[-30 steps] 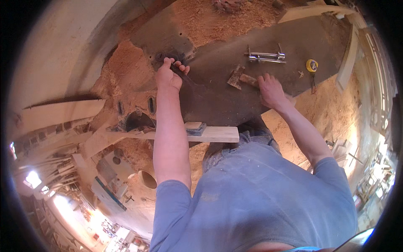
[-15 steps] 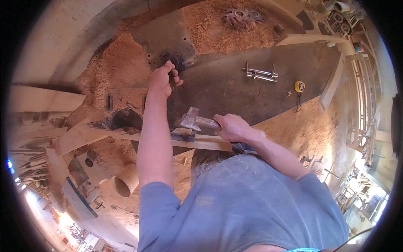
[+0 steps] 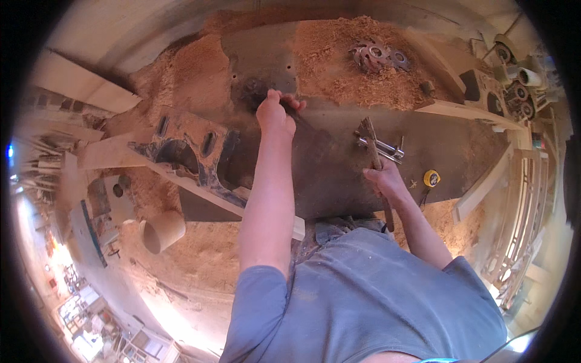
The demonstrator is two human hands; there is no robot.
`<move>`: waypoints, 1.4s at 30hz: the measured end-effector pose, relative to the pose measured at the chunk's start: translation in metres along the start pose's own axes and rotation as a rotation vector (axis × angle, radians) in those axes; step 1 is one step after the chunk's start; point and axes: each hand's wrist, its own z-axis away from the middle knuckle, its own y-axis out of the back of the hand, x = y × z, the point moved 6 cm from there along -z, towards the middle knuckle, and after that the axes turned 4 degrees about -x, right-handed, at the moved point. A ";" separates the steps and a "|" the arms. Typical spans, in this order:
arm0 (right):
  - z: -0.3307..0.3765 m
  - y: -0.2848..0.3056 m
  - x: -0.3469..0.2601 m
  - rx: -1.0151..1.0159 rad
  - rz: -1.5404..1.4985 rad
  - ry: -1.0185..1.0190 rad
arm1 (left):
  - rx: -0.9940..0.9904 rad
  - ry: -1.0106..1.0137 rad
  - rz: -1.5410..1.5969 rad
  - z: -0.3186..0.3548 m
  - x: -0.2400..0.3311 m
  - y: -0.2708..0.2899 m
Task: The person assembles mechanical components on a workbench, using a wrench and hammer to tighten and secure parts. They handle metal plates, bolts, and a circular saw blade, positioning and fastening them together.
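Note:
My left hand (image 3: 277,112) reaches far out over the dark metal table, its fingers curled closed beside a dark round fitting (image 3: 255,88). Whatever lies inside those fingers is hidden. A hatchet (image 3: 366,129) is gripped by its wooden handle in my right hand (image 3: 386,179). It stands nearly upright, head pointing away from me, handle end near my shirt. Behind the hatchet head lies a shiny metal piece with parallel rods (image 3: 387,150). A yellow tape measure (image 3: 431,178) rests to the right of my right hand.
Toothed cutter heads (image 3: 375,54) sit in wood shavings at the back. A dusty plate with cutouts (image 3: 190,145) and a pale wooden strip (image 3: 212,195) are left of my forearm. Boards (image 3: 484,181) line the right side. A tube (image 3: 163,232) lies lower left.
The hatchet has swung from lying sideways near my body to upright, further right and away. My left hand stays by the round fitting. The view has shifted and turned.

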 end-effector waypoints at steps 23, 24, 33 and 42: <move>-0.073 0.097 -0.057 -0.052 0.344 -0.016 | 0.581 -0.449 0.703 -0.074 0.008 -0.083; -0.071 0.094 -0.061 -0.055 0.341 -0.019 | 0.572 -0.433 0.694 -0.071 0.015 -0.084; -0.091 0.066 -0.074 -0.175 0.310 0.049 | 0.408 -0.349 0.484 -0.049 0.006 -0.058; -0.143 0.306 -0.279 0.280 -0.132 0.494 | 0.316 -0.249 0.307 -0.048 0.005 -0.040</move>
